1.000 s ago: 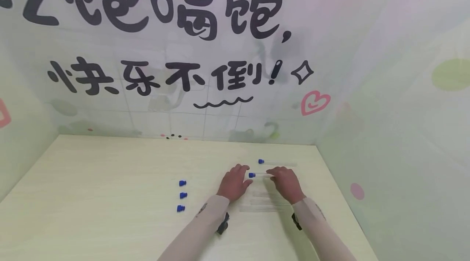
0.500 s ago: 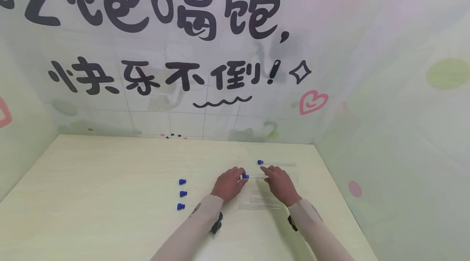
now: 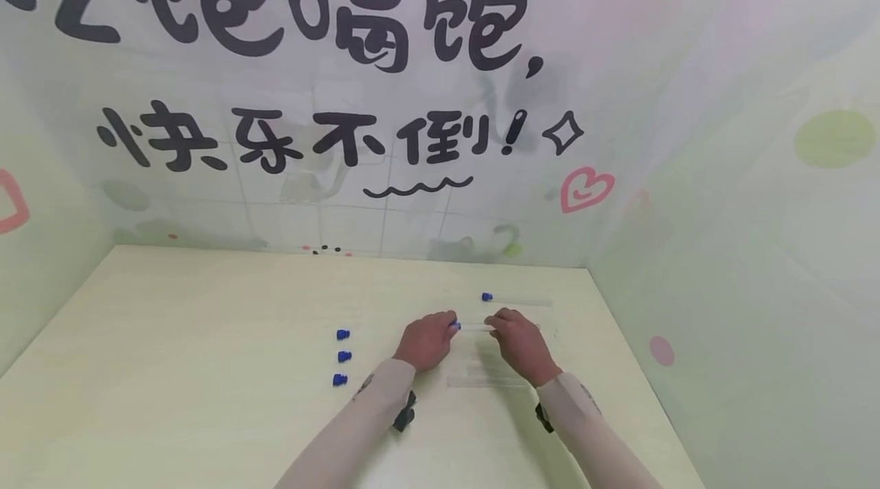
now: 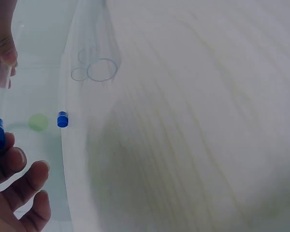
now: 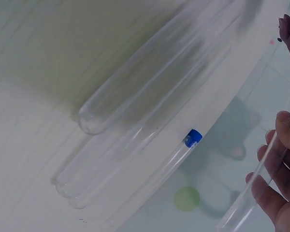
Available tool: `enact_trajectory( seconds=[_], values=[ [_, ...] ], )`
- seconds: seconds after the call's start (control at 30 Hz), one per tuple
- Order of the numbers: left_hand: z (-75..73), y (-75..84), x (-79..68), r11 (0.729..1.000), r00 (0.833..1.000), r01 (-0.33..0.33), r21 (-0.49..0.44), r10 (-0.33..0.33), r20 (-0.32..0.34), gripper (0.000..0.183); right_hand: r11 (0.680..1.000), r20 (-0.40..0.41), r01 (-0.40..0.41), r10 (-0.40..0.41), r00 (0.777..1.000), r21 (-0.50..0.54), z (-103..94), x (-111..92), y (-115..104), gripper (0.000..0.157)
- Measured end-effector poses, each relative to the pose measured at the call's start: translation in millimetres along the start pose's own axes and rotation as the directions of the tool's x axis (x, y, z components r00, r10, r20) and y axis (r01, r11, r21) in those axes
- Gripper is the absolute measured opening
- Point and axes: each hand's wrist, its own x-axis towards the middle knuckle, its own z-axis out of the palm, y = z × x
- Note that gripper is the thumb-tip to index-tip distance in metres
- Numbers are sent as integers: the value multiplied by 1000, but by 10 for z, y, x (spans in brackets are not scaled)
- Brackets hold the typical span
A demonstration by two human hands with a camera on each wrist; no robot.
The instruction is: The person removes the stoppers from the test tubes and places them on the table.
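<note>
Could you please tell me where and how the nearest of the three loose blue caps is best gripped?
Probably pinch the nearest loose cap by its wide head, coming from the left with the left hand once free. It lies on its side, head left and narrower plug right, so that grip should leave the plug clear.

The head view is brightly, evenly lit; in the dimmer wrist views, the table (image 4: pixel 208 159) is softly shadowed and clear tubes (image 5: pixel 140 72) are faintly highlighted.

Glossy tubes (image 5: pixel 140 77), matt wood-look table (image 3: pixel 206 367)
</note>
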Motion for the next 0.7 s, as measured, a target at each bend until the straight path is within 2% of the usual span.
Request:
enact_trajectory(
  seconds=[0.1,0.2,0.33,0.47,0.53,0.7],
  values=[
    [-40,10,-6,994,999,38,-105,-38,2,17,999,-57,33,-33,998,-6,11,-8,-16,20],
    [-66,18,-8,969,996,91,-228,-93,2,21,996,-114,74,-78,990,-39,37,-16,-25,20],
    [-84,30,10,909,982,183,-375,-187,27,32,990,-184,114,-127,975,-82,58,-21,-31,22],
    [-94,32,28,852,961,268,-450,-268,64,36,987,-229,129,-149,962,-99,50,-13,-34,23],
    [-98,34,27,853,962,268,-447,-265,70,36,987,-232,132,-151,961,-96,45,-11,-34,24],
    [-108,55,5,886,972,236,-399,-212,103,36,989,-212,123,-136,968,-77,46,-32,-41,24]
  ],
)
